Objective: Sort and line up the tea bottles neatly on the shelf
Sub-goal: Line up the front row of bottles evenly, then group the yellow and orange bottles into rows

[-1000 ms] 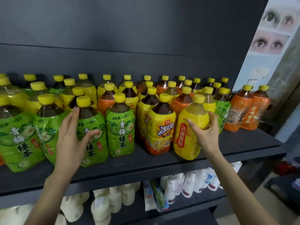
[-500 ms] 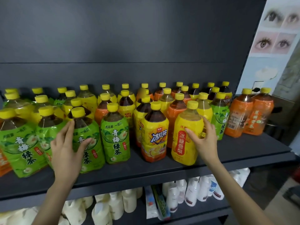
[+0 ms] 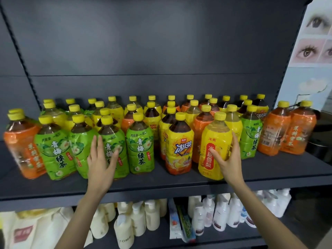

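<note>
Many yellow-capped tea bottles crowd a dark grey shelf, mixed by label: green, yellow and orange. My right hand wraps the right side of a yellow pear-drink bottle in the front row. To its left stands a yellow iced-tea bottle. My left hand lies flat, fingers spread, against the front of a green-label tea bottle, with more green bottles on either side. An orange-label bottle leans at the far left.
Two orange bottles stand apart at the shelf's right end. The lower shelf holds white and cream pump bottles and tubes. A poster of eyes hangs on the right wall. Bare shelf board runs along the front edge.
The view has tilted up and shifted left, showing the orange bottle at far left. Both hands stay on the same two bottles; the left hand now presses closer on the green one.
</note>
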Demonstrator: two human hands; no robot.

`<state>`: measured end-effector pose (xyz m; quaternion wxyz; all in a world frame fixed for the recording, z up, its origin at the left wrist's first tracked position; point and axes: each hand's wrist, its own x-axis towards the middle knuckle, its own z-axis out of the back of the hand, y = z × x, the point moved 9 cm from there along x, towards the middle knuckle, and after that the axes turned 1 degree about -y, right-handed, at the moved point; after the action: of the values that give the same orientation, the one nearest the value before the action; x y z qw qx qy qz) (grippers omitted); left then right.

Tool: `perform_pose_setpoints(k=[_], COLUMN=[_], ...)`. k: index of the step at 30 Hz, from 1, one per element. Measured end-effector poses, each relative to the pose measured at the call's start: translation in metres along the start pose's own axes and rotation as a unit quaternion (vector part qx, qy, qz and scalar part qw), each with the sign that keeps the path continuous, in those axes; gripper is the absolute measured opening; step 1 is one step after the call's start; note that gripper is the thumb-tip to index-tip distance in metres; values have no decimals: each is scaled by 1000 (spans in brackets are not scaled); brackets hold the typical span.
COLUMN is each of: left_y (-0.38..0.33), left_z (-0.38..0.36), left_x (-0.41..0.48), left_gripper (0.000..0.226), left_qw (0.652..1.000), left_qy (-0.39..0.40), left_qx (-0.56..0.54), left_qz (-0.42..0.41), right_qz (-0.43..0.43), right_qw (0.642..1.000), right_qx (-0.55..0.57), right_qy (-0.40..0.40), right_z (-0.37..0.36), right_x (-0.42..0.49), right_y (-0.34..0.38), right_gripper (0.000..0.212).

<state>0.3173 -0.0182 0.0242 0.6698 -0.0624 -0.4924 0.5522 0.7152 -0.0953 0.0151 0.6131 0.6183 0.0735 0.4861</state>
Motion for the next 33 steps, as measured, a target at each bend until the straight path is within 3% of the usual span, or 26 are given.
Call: perform_pose_setpoints(k=[5,13,17,25,30,33], left_y=[-2,1,15,53,84,95], left_z=[2,7,23,87,126,139], left_x=[-8,-17,-21,-19,-8,3], left_gripper=[79,76,73,61,61,61], left_qw=[999,991,987,992,996,996], left_qy=[31,105,142,108,75,65], left_qx=[-37,-73,-59,-14,-10,-7], left_qz=[-5,-28,-40,-65,-56,-64], right_qz=[-29,-62,-12,94,123,141], right_qw=[999,997,997,985,976,971], right_qx=[22,-20,-58,-84,-55,-55], right_qy=[14,-52,-56,115,173,183], right_z=[-5,-18,-45,-142,-198,-226], right_x=[-9,-56,-85,-124,-126,-121], right_y=[-2,8,38,122,174,197], right_gripper=[105,74,65,24,27,39])
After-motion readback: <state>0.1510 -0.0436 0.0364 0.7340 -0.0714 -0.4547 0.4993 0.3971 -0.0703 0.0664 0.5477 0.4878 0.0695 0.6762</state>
